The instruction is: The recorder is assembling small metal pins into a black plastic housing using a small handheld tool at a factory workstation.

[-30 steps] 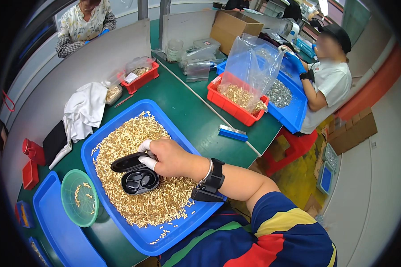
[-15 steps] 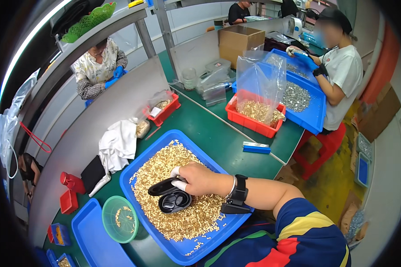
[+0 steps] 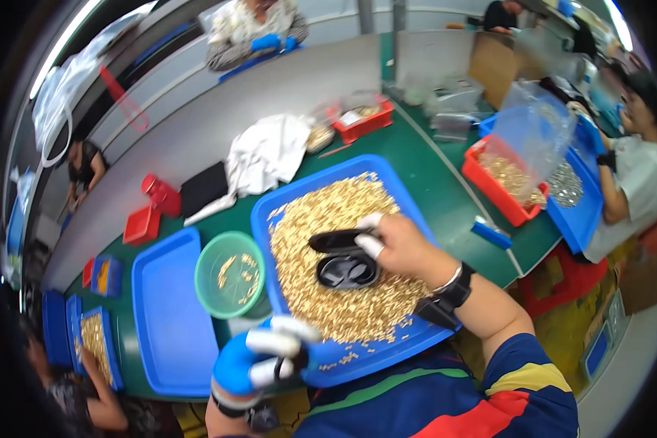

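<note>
Since the earlier frames the left hand [image 3: 259, 359] has come into view at the near edge of the blue tray [image 3: 398, 197]; before, only the right hand [image 3: 401, 248] showed. The view has also swung, so the tray now sits near the middle and more of the bench to the left shows.

The left hand wears a blue glove with white finger covers, and its fingers curl around a small dark thing, too blurred to name. The right hand stays where it was, on the heap of small brass-coloured parts [image 3: 328, 292] that fills the tray. Its taped fingertips pinch the lid end of a black scoop-like tool [image 3: 343, 259], which lies on the parts in the middle of the tray, its round cup toward the person.

A green bowl [image 3: 231, 275] with a few parts stands just left of the tray, touching or nearly touching it. Further left lies a second blue tray [image 3: 169, 314]. A white cloth [image 3: 266, 157] lies beyond the tray on the green table [image 3: 445, 182]. At the right, another person [image 3: 628, 175] works beside a red bin [image 3: 500, 182].
</note>
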Demonstrator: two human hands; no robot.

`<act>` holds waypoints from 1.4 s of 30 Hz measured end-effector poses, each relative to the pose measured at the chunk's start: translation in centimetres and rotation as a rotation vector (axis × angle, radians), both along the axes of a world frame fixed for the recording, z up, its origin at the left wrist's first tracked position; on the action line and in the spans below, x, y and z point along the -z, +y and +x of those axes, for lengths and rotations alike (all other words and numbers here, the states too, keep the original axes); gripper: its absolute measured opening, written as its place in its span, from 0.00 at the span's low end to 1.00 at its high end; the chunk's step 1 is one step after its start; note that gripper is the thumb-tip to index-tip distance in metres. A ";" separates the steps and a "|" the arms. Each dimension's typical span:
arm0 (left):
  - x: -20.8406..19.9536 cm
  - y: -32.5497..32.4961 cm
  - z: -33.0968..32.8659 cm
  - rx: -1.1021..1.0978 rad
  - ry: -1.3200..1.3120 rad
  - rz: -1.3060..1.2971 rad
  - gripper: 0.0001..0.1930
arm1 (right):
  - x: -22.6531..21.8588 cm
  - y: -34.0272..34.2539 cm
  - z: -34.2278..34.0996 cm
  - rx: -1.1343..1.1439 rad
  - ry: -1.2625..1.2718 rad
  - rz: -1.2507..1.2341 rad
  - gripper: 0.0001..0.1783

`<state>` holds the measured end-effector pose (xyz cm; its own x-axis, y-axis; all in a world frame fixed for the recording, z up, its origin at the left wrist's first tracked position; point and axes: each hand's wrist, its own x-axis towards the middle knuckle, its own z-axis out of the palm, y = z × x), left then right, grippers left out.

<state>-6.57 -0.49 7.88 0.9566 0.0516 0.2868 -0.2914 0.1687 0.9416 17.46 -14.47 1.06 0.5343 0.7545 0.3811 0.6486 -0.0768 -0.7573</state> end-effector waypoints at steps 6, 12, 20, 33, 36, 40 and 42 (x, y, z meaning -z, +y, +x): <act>1.6 0.3 1.9 -0.078 0.304 -0.479 0.16 | -1.0 0.0 -0.2 0.009 0.094 -0.060 0.06; 3.6 1.2 2.0 -0.040 0.294 -0.509 0.16 | -0.2 0.2 -0.5 -0.011 0.149 -0.036 0.06; 4.2 1.7 2.2 -0.082 0.388 -0.655 0.15 | -0.2 0.2 -0.5 0.007 0.145 -0.039 0.06; 3.4 0.6 5.2 -0.335 0.089 0.604 0.27 | -0.3 -0.1 -0.3 -0.047 0.224 -0.029 0.05; 3.4 0.7 6.3 -0.310 0.037 0.908 0.29 | -0.6 -0.1 -0.4 -0.090 0.208 -0.057 0.05; 3.8 0.4 7.2 -0.253 0.045 1.022 0.32 | -0.8 -0.1 -0.5 -0.122 0.155 -0.092 0.06; 4.4 0.4 7.4 -0.252 -0.004 0.957 0.32 | -0.8 0.0 -0.6 -0.096 0.178 -0.089 0.06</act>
<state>0.88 -0.14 3.51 0.9486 -0.0020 0.3163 -0.2174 -0.7306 0.6473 16.88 -14.48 1.83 0.5111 0.8318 0.2167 0.5126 -0.0926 -0.8536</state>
